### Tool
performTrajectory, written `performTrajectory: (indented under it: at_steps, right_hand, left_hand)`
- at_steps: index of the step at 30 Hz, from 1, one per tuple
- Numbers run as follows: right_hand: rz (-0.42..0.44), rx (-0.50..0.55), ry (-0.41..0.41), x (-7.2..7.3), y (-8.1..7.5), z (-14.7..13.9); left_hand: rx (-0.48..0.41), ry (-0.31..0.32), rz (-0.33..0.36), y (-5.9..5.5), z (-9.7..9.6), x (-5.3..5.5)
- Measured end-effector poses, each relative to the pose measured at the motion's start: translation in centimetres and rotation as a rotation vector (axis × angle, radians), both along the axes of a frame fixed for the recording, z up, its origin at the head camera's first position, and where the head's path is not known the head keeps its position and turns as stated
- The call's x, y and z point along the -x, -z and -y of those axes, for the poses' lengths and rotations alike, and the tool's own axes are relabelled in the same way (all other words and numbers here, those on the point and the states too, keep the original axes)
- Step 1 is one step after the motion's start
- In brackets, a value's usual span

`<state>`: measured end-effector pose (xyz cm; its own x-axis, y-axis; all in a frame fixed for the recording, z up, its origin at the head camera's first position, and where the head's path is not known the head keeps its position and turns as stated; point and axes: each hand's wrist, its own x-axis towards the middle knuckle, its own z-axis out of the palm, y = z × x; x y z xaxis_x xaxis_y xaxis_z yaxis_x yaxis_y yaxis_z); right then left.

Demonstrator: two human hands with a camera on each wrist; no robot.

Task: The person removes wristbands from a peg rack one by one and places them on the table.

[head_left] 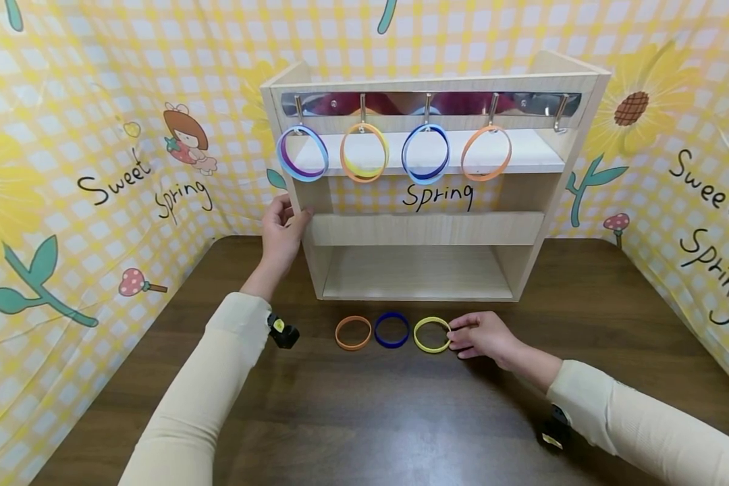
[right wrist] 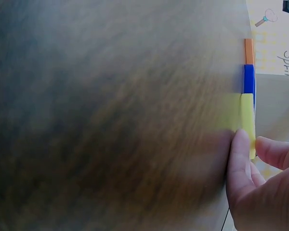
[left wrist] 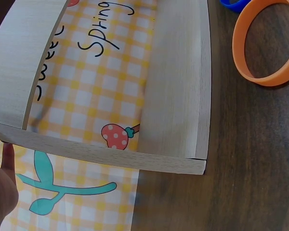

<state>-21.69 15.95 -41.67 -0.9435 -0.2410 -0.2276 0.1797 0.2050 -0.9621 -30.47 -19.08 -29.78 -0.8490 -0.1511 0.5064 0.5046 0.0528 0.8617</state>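
so r grip (head_left: 482,337) pinches yellow band (right wrist: 247,113) nr blue band (right wrist: 249,78), l grip (head_left: 281,233) holds shelf (head_left: 428,229) w/ side clasped

Pale glare marks the tabletop (head_left: 425,418), blurred in the right wrist view.

yellow-checked cloth walls (head_left: 176,61) | dark wood tabletop (head_left: 316,425) | pale glare (head_left: 425,398)

This looks like a small draped booth (head_left: 42,88), the room beyond hidden: checked cloth (head_left: 158,40) printed "Sweet Spring" walls the desk (head_left: 364,412) from nine o'clock through twelve to three, and a wooden shelf (head_left: 425,229) stands at twelve.
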Motion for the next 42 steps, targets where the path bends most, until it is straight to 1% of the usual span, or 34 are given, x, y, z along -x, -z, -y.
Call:
performTrajectory:
  at_steps: [5, 11, 18, 21, 25, 28, 29, 36, 39, 42]
  right_hand:
    - [-0.003, -0.008, -0.006, 0.0, 0.0, 0.0]
    - [-0.01, -0.019, 0.009, 0.0, -0.1, -0.3]
    - [-0.058, 0.016, 0.009, 0.1, -0.9, -0.9]
    - [-0.08, 0.037, 0.008, 0.2, -1.6, -1.1]
    - [-0.115, 0.079, 0.022, 0.5, -2.7, -1.1]
    - [-0.156, 0.107, 0.04, 0.8, -3.8, -1.0]
    - [-0.17, 0.114, 0.048, 0.8, -4.2, -0.9]
    - [-0.284, 0.151, 0.093, 1.2, -7.1, -1.0]
    - [-0.329, 0.171, 0.113, 1.3, -8.3, -1.1]
    - [-0.365, 0.213, 0.137, 1.4, -9.4, -1.4]
  left_hand:
    - [-0.004, -0.003, 0.004, 0.1, 0.1, 0.1]
    - [-0.002, -0.009, 0.001, 0.1, 0.0, 0.1]
    - [0.012, -0.003, -0.002, 0.0, 0.0, 0.0]
    - [0.005, -0.008, -0.006, 0.6, 0.3, 0.8]
    - [-0.01, -0.017, -0.009, 1.6, 0.7, 2.3]
    - [-0.017, -0.019, -0.017, 1.9, 0.9, 2.5]
    - [-0.018, -0.017, -0.019, 1.9, 0.9, 2.5]
    - [0.0, -0.015, -0.005, 0.0, 0.0, 0.0]
    - [0.001, -0.009, -0.006, -0.1, -0.1, -0.1]
    - [0.003, -0.009, -0.006, 0.0, -0.1, 0.0]
